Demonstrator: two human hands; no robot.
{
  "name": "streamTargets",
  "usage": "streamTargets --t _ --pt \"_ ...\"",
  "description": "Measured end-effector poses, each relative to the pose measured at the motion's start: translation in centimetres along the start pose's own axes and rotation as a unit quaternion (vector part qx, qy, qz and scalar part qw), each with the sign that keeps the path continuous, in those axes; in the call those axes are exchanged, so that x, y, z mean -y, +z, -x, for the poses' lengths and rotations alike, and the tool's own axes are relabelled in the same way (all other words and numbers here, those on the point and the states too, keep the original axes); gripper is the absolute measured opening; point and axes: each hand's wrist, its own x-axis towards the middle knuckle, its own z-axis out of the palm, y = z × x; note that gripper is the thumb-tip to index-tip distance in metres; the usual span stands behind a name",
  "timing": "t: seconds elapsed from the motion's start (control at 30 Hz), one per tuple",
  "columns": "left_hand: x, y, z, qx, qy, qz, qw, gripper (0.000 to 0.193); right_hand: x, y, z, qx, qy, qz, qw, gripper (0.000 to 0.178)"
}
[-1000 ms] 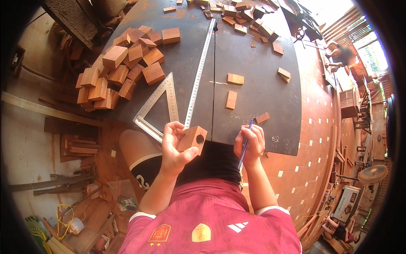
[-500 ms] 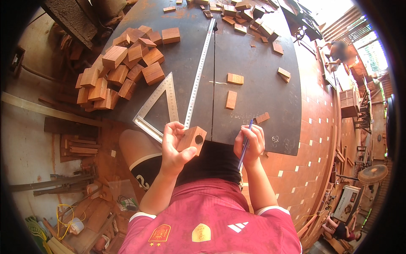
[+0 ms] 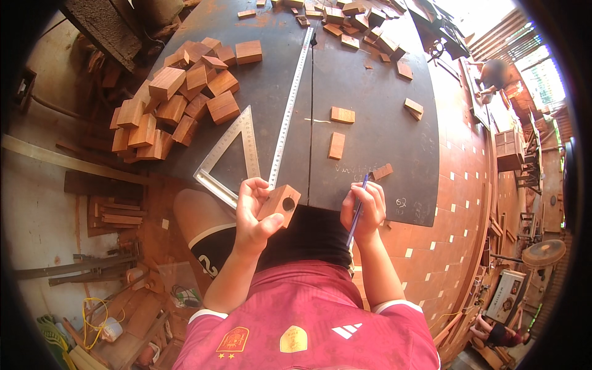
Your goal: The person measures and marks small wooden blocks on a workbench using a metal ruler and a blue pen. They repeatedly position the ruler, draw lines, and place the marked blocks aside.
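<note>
My left hand (image 3: 254,217) is closed round a reddish-brown wooden block (image 3: 275,205), which has a dark round spot, perhaps a hole, on the face turned up. It is held at the table's near edge. In my right hand (image 3: 367,206) is a blue pen (image 3: 357,214), gripped upright with one end rising above the fingers. A metal set square (image 3: 251,143) lies just beyond my left hand, and a long steel ruler (image 3: 291,111) runs away from me beside it. Close to the pen's upper end rests a small wooden piece (image 3: 383,171).
A heap of wooden blocks (image 3: 170,110) covers the table's left side. More small blocks (image 3: 364,31) are scattered at the far end. Two flat pieces, one of them a wood piece (image 3: 343,115), lie mid-table. A person (image 3: 495,75) is at the far right.
The block in my left hand has tilted very slightly. My right hand and the pen stay in place.
</note>
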Motion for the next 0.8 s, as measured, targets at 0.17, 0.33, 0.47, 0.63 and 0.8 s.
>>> streamTargets --t 0.17,0.33,0.47,0.63,0.8 --pt "0.02 -0.13 0.04 0.0 -0.002 -0.002 1.0 0.073 0.04 0.01 0.04 -0.001 0.002 0.002 1.0 0.029" --pt "-0.12 0.11 0.12 0.011 -0.018 0.013 1.0 0.073 0.1 -0.03 -0.06 0.002 0.003 0.003 1.0 0.03" --pt "-0.02 0.33 0.14 0.014 -0.015 0.01 1.0 0.073 0.05 -0.06 -0.06 0.002 -0.001 0.002 1.0 0.03" --pt "0.21 0.06 0.06 0.022 -0.026 0.023 0.999 0.073 0.03 -0.07 -0.04 0.003 -0.001 0.006 1.0 0.03" --pt "0.11 0.15 0.12 0.036 -0.046 0.033 0.998 0.074 0.03 -0.05 -0.03 0.001 -0.001 0.002 1.0 0.029"
